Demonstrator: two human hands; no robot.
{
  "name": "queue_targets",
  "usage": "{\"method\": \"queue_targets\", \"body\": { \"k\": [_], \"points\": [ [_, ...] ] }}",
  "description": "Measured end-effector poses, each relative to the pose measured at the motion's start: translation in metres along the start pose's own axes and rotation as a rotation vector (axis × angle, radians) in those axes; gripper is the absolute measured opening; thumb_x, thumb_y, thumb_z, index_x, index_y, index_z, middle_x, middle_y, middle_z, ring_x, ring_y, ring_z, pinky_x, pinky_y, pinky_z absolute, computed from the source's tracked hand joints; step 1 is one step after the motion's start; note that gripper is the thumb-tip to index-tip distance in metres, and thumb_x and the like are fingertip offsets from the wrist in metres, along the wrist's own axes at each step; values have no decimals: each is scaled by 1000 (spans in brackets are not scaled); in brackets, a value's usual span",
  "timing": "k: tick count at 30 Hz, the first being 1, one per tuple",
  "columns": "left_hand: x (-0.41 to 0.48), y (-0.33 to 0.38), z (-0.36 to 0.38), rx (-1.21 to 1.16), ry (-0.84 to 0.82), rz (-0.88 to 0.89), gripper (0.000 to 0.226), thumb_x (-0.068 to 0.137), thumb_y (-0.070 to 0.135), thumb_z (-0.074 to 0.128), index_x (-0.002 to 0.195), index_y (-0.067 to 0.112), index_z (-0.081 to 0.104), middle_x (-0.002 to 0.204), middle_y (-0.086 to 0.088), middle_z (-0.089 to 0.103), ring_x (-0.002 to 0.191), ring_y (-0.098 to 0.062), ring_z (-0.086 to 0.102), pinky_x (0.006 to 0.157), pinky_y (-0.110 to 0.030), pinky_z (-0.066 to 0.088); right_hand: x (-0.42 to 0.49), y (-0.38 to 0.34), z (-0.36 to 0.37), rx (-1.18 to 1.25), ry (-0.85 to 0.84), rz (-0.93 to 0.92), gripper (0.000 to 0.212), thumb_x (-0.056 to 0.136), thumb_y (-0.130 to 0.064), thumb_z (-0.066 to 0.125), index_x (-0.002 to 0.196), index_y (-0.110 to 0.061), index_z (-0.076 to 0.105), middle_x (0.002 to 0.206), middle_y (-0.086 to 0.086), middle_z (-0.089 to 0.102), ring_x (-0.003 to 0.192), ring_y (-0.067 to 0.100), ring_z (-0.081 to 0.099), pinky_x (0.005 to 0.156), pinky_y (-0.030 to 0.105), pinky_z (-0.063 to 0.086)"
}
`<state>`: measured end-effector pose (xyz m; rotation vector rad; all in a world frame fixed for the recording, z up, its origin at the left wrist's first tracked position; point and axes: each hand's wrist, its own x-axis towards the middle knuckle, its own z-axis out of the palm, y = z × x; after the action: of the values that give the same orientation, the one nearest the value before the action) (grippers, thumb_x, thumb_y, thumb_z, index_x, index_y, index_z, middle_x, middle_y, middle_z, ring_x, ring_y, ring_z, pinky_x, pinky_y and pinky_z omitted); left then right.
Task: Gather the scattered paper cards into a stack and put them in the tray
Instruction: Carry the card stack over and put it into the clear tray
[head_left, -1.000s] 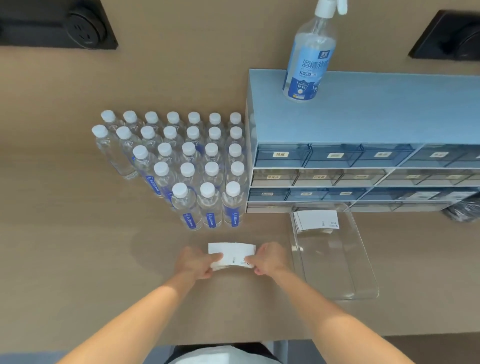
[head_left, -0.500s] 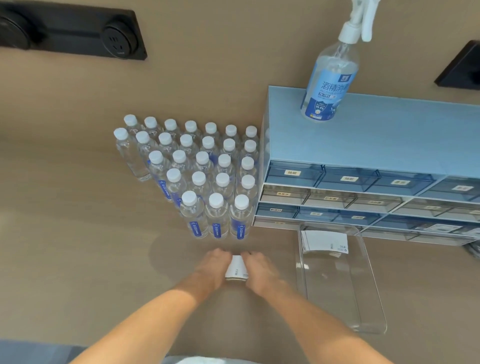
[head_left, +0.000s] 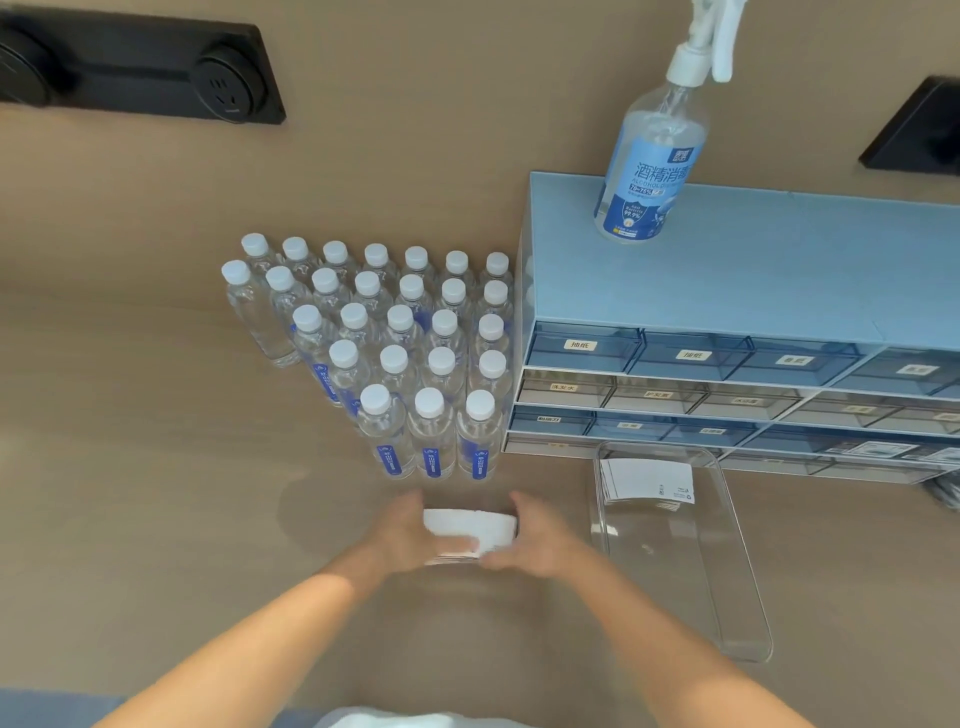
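Note:
A stack of white paper cards (head_left: 467, 529) is held on edge just above the wooden desk, blurred by motion. My left hand (head_left: 402, 538) grips its left end and my right hand (head_left: 537, 540) grips its right end. To the right lies a clear plastic tray (head_left: 737, 613), long and narrow. Another stack of white cards (head_left: 647, 480) lies flat in the tray's far end. The tray's near part holds nothing.
Several water bottles (head_left: 400, 364) with white caps stand in rows just beyond my hands. A blue drawer cabinet (head_left: 727, 291) sits behind the tray with a spray bottle (head_left: 652, 161) on top. A black socket panel (head_left: 140, 78) is at the far left.
The cards went from lying flat and spread between my hands to being squeezed together, then tipped on edge as one stack. The camera view has shifted left and down.

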<state>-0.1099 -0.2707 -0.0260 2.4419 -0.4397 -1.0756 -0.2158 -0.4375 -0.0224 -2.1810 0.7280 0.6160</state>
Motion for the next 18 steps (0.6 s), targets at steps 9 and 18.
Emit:
{"method": "queue_targets", "body": {
  "k": [9,18],
  "points": [
    [-21,23,-14,-992,-254,-431,102,80,83,32,143,4,38,107,-16,71,85,-25,71,63,-31,55,-16,-24,0,1101,-105,479,58,89,-62,49,122,-14,50,112,12,70,98,23,68,77,29,49],
    [-21,19,-18,-985,-300,-438,107,82,82,27,144,-5,32,128,-21,60,112,-30,60,98,-38,39,-21,-19,0,1046,-88,475,69,90,-64,43,135,-12,47,124,11,64,120,27,59,102,32,39]
  ]
}}
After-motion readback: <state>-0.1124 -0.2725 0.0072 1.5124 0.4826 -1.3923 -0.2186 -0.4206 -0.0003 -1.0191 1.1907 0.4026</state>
